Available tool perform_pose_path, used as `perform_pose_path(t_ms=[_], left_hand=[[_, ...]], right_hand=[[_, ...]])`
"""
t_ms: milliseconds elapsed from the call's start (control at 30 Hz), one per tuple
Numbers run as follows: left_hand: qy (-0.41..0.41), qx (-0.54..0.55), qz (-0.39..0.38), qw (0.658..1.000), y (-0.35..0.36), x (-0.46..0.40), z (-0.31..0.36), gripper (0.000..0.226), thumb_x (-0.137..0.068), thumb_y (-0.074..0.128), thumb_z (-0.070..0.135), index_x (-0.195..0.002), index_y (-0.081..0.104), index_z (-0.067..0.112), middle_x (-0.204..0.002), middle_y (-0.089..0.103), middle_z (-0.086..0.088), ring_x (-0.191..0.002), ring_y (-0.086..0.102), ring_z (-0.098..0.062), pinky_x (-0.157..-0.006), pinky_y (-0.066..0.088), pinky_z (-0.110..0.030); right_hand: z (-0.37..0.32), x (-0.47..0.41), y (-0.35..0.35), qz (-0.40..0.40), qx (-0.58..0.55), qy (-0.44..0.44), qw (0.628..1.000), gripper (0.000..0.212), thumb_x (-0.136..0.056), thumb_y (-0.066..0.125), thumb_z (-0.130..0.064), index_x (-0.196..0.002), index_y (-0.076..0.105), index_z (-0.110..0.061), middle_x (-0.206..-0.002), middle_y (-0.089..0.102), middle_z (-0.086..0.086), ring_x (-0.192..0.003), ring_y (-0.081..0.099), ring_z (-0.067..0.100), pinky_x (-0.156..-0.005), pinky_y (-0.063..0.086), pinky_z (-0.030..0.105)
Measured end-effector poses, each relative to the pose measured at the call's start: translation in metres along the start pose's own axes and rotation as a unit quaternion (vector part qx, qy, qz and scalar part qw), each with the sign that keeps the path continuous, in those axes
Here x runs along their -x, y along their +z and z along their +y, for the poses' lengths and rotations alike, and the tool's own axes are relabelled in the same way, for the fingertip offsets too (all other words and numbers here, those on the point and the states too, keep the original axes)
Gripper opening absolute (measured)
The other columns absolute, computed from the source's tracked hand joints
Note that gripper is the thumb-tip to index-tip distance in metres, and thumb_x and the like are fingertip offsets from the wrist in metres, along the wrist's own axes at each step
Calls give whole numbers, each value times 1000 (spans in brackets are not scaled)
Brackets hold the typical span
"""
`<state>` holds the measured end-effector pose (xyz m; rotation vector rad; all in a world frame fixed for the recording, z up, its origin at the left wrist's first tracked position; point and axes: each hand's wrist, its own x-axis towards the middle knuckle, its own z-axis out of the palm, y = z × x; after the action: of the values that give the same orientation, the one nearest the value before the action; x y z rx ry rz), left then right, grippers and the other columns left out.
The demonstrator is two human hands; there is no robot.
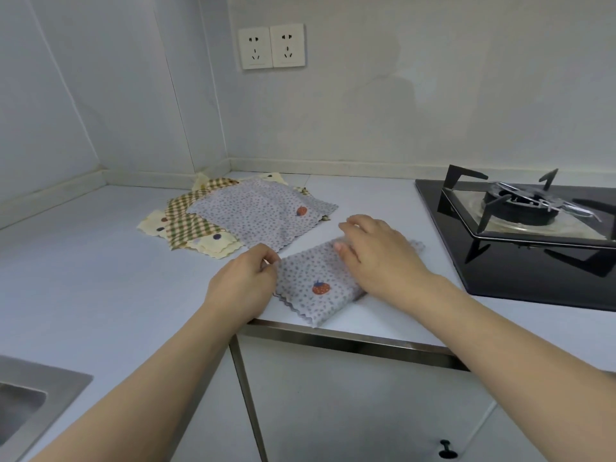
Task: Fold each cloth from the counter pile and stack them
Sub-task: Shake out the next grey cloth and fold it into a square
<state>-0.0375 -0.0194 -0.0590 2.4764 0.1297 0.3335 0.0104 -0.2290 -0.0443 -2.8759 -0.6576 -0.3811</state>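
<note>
Folded strawberry-print cloth (313, 288) at tabletop (83, 261) front edge, long axis diagonal, left hand (243, 281) pinching its corner, right hand (376, 255) flat on it, cloth pile (233, 215) behind, gas stove (520, 208) right.

readable text: none in view
wall sockets (271, 46): plain faceplates, no lettering legible
folded cloth (316, 285): strawberry motif and dot print only, no words
pile top cloth (263, 211): same print, no label seen
gas hob (520, 228): no brand or markings legible
cabinet door (366, 411): unmarked
</note>
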Motion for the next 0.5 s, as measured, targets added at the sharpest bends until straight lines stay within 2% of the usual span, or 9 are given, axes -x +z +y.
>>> perform_pose_path(t_ms=[33, 133, 233, 300, 400, 500], left_hand=[[-2, 4, -2, 1000, 0, 0, 0, 17, -96, 41, 22, -99, 56, 31, -72, 59, 10, -69, 56, -15, -63, 40, -32], [-15, 20, -8, 1000, -2, 0, 2, 20, -94, 41, 19, -98, 57, 31, -75, 61, 10, -75, 57, -14, -68, 41, -33], [-22, 37, -1, 999, -2, -1, 1, 20, -93, 43, 18, -97, 56, 33, -78, 62, 9, -78, 58, -14, -73, 45, -35], [-26, 37, 0, 999, -2, -1, 1, 20, -93, 44, 18, -97, 56, 34, -79, 61, 9, -78, 57, -13, -75, 45, -35], [-24, 30, 3, 999, -2, 1, 1, 21, -94, 42, 19, -102, 55, 34, -77, 61, 9, -76, 57, -12, -73, 44, -33], [-19, 26, 0, 999, -2, 2, 1, 22, -94, 40, 19, -104, 55, 32, -72, 60, 8, -70, 57, -15, -68, 43, -33]], right_hand=[[-10, 9, 3, -31, 2, -9, 999, 60, -99, 26, -53, -147, 30, -18, -156, 25, 3, -141, 24, 24, -114, 23, 48], [-24, 25, 12, -173, 11, 17, 985, 85, -88, 16, -73, -153, 6, -20, -161, 0, 1, -148, -1, 23, -116, 1, 58], [-23, 24, 8, -210, 4, 33, 977, 116, -66, 20, -93, -153, -6, -20, -161, -13, 2, -147, -12, 24, -114, -10, 59], [-24, 25, 5, -220, -3, 13, 975, 129, -54, 23, -99, -152, -9, -21, -160, -16, 3, -146, -16, 24, -112, -13, 60], [-21, 31, 2, -214, -59, -7, 975, 126, -54, 17, -98, -153, -7, -23, -160, -16, 0, -146, -18, 18, -114, -12, 58], [-7, 24, -12, -108, -125, 40, 985, 92, -78, 3, -81, -153, -4, -28, -159, -16, -5, -145, -17, 15, -116, -13, 51]])
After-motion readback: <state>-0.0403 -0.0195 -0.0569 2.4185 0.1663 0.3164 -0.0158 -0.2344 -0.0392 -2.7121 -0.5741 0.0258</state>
